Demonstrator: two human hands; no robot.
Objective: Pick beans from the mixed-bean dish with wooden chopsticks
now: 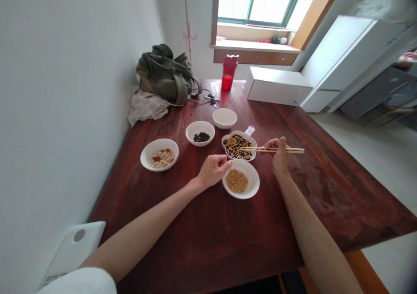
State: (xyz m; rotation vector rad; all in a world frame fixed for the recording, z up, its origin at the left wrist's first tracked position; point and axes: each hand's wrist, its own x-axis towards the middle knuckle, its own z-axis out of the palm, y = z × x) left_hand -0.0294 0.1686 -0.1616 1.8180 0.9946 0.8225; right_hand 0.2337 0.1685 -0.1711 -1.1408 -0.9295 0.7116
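Tabletop (202, 246); red bottle (229, 72), blurred lettering; chopsticks (295, 150)

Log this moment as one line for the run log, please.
left hand: closed, beside white bowl of yellow beans | right hand: holding wooden chopsticks over purple-rimmed mixed-bean dish

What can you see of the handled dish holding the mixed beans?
The handled dish is small, white and scallop-edged, with a purple rim and a short handle pointing to the far side. It looks like glazed ceramic, full of yellow and dark beans. It sits flat on the dark red wooden table. The chopsticks in the right hand reach over its right edge, tips above the beans. The left hand lies just off its near edge, and a white bowl of yellow beans nearly meets it.
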